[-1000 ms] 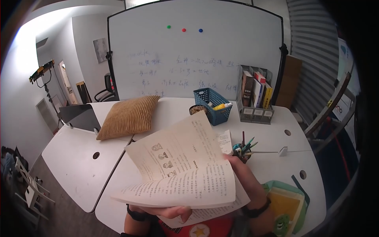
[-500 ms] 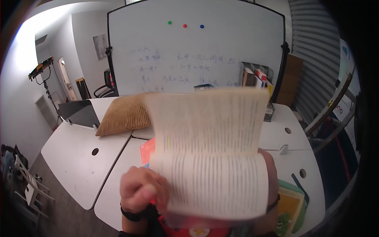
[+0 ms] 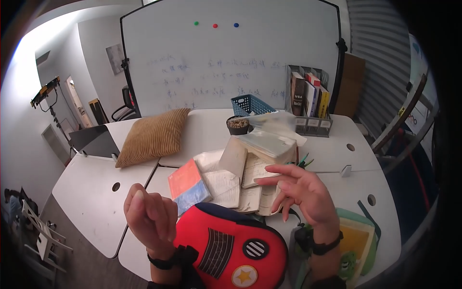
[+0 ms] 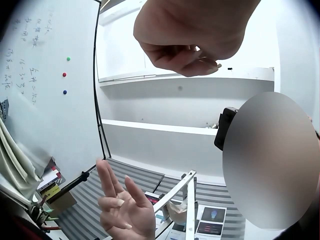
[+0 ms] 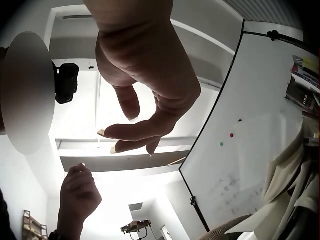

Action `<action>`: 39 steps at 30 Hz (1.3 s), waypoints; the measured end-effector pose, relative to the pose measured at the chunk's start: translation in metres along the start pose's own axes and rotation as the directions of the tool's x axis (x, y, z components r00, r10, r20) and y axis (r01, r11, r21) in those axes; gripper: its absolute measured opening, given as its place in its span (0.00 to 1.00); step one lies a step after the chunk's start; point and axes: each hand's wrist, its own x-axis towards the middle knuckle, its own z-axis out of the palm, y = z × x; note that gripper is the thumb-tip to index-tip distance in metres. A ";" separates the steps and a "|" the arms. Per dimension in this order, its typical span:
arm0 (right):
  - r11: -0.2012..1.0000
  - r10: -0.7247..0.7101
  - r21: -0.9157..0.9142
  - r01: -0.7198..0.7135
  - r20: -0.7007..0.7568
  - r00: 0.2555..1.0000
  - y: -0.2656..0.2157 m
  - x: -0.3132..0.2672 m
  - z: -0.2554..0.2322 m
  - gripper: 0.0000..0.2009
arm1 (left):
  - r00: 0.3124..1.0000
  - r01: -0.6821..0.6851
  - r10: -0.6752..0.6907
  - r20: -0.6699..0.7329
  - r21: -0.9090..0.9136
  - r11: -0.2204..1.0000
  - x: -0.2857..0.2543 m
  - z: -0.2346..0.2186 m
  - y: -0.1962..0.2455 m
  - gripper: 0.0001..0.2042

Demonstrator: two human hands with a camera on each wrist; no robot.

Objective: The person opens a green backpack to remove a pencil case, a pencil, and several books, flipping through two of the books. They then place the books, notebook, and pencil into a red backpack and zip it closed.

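Observation:
In the head view, a thick book (image 3: 269, 142) with its upper pages blurred stands out over the heap, just beyond my right hand (image 3: 305, 192). That hand is raised with fingers spread and holds nothing. My left hand (image 3: 151, 216) is lifted on the other side with its fingers curled in, nothing in them. Below and between the hands lies a red bag (image 3: 240, 250) with a star badge. Open notebooks (image 3: 224, 188) and a book with a red and blue cover (image 3: 190, 180) are piled past it.
A blue basket (image 3: 252, 106), a small pot (image 3: 237, 126) and a file rack (image 3: 313, 126) of books stand at the back. A brown corduroy cushion (image 3: 154, 137) sits at left. Green and yellow pouches (image 3: 358, 241) lie at right; a whiteboard (image 3: 231, 53) rises behind the table.
The open book, held up before me earlier, has left my hands and is now farther off over the pile. The hands have come apart, and the bag and papers show.

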 end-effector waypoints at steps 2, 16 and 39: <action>0.999 0.003 -0.038 -0.002 0.015 1.000 -0.006 -0.006 0.002 0.21 | 0.999 -0.001 -0.001 0.052 0.027 1.000 0.000 -0.001 0.001 0.16; 0.576 -0.068 -0.726 0.376 0.416 0.907 -0.013 -0.047 0.018 0.19 | 0.794 -0.045 -0.600 0.100 0.993 0.106 -0.048 0.048 0.042 0.18; 0.334 0.026 -0.825 0.456 0.492 0.870 0.010 -0.049 0.021 0.18 | 0.601 -0.396 -0.708 0.371 0.908 0.140 -0.176 0.048 0.034 0.19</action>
